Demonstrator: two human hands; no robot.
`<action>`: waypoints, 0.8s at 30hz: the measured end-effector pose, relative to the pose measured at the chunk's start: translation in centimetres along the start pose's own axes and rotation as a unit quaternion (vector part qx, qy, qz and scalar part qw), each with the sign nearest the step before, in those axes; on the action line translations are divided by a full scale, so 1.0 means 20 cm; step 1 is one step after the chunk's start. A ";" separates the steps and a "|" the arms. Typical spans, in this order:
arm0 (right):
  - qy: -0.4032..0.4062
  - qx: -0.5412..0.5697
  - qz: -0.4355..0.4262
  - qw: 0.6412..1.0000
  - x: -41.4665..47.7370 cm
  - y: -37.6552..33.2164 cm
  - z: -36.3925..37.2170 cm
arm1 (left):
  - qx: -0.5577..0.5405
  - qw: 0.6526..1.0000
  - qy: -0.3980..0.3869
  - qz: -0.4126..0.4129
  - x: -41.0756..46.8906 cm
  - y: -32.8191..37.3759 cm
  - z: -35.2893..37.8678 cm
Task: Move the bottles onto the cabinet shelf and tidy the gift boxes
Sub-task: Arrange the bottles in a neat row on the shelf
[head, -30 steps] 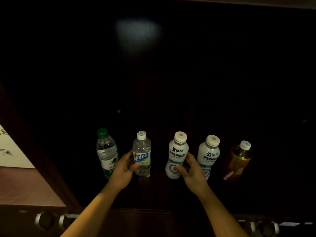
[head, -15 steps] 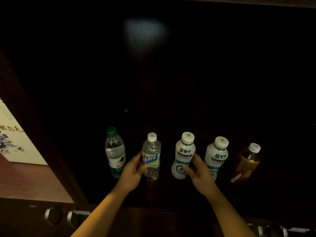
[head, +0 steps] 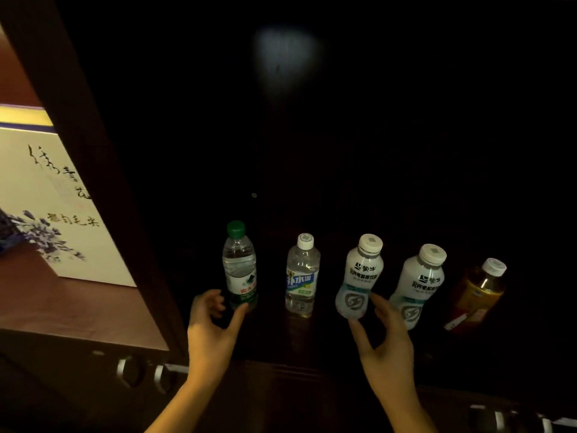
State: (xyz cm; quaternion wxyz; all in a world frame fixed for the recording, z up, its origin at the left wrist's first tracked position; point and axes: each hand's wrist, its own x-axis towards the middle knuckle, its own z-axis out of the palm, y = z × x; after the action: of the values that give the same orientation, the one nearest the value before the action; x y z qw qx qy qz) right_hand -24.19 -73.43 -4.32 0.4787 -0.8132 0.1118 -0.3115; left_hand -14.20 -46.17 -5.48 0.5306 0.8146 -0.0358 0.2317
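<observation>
Head view: A person's two bare hands reach into a dark wooden cabinet, where five bottles stand in a row on the shelf (head: 299,342).

The left hand (head: 212,326) holds nothing. Its fingers are loosely curled and its thumb points at the foot of the green-capped water bottle (head: 239,267) just ahead of it; whether the thumb tip touches is unclear.

The right hand (head: 387,345) is spread. Its thumb lies just under the base of the first white bottle (head: 359,276) and its forefinger lies against that bottle's lower right side, in no firm grasp.

Between the two hands stands a clear bottle with a blue label (head: 302,276), apart from both, with a bare strip of shelf in front of it.

Just right of the right hand's fingers is the second white bottle (head: 418,282), and further right again an amber bottle (head: 477,292), which ends the row.

All five stand near the shelf's front edge (head: 281,367), which crosses just behind the wrists. Beyond the bottles the shelf runs back into deep darkness.

Close to the left of the left hand rises a dark wooden upright (head: 93,151). Beyond it, in the next compartment, a cream gift box (head: 46,198) printed with calligraphy and purple flowers rests on a reddish surface. Metal handles (head: 131,370) glint below that compartment.
</observation>
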 end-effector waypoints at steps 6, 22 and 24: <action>-0.066 -0.018 -0.028 0.997 -0.01 -0.15 0.16 | 0.014 0.998 -0.037 -0.049 0.04 0.02 0.06; -0.156 0.006 0.043 0.987 0.29 -0.18 0.38 | 0.000 0.995 -0.055 -0.078 0.19 0.00 0.15; -0.154 0.011 0.044 0.987 0.31 -0.17 0.40 | -0.001 0.996 -0.054 -0.075 0.20 -0.01 0.15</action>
State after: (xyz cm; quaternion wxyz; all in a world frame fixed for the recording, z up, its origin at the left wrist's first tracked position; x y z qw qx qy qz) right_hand -14.96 -68.99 -1.75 0.5127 -0.8402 0.0687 -0.1628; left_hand -9.67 -47.92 -4.95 0.5449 0.8255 -0.0037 0.1468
